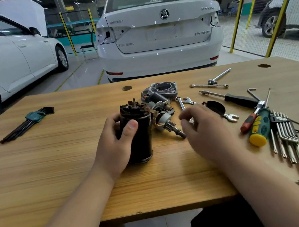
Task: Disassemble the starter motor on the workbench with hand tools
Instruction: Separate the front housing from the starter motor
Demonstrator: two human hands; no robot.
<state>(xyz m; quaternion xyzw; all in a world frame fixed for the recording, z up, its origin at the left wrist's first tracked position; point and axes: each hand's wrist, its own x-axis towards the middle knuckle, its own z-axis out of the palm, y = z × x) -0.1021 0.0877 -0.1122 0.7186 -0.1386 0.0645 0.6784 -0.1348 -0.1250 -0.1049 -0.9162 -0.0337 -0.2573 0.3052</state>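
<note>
A black cylindrical starter motor housing (140, 133) stands upright on the wooden workbench (56, 162), brush end up. My left hand (117, 145) grips it from the left, thumb across its front. To its right lies the pinion and shaft assembly (170, 125), and behind that the grey aluminium drive end housing (163, 91). My right hand (206, 131) hovers just right of the shaft, fingers loosely curled, nothing clearly held. A black cap (215, 106) lies beyond its fingers.
Spanners (186, 101), a socket driver (237, 98), screwdrivers (259, 130) and a set of keys (286, 134) lie on the right. A green-holdered hex key set (27, 122) lies far left. A white car (157, 29) stands behind the bench.
</note>
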